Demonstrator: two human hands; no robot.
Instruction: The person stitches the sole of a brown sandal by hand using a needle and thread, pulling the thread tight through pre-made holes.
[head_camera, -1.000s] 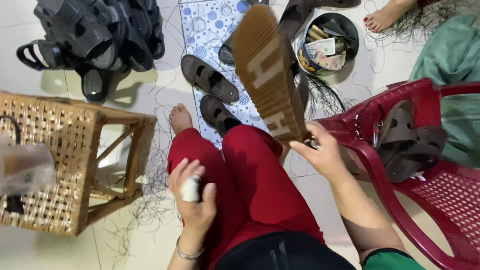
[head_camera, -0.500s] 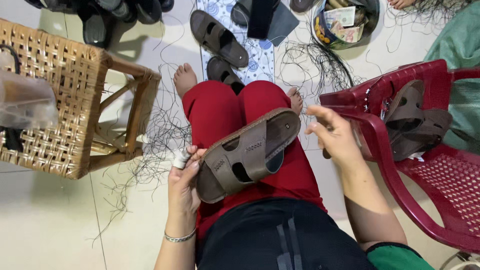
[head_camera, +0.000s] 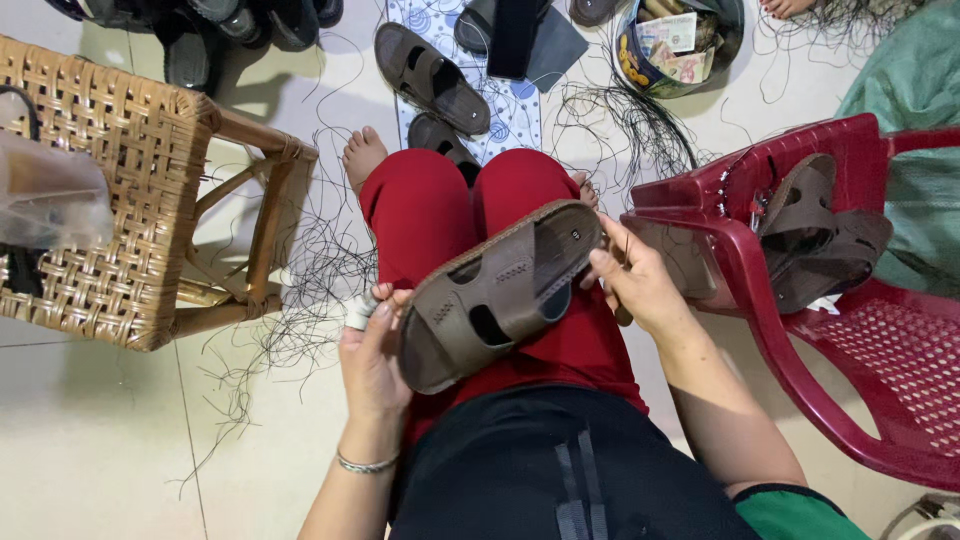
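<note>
Altogether one brown two-strap leather sandal (head_camera: 500, 295) lies slantwise across the red-trousered lap, two more brown sandals (head_camera: 432, 80) rest on the floor ahead, and another brown pair (head_camera: 815, 235) sits on the dark red plastic chair (head_camera: 880, 360). Left hand (head_camera: 372, 350) curls against the sandal's heel end, pinching a small white object (head_camera: 360, 312). Right hand (head_camera: 635, 280), fingers bent, grips the toe end, forearm angled inward. A woven cane stool (head_camera: 120, 190) stands left.
</note>
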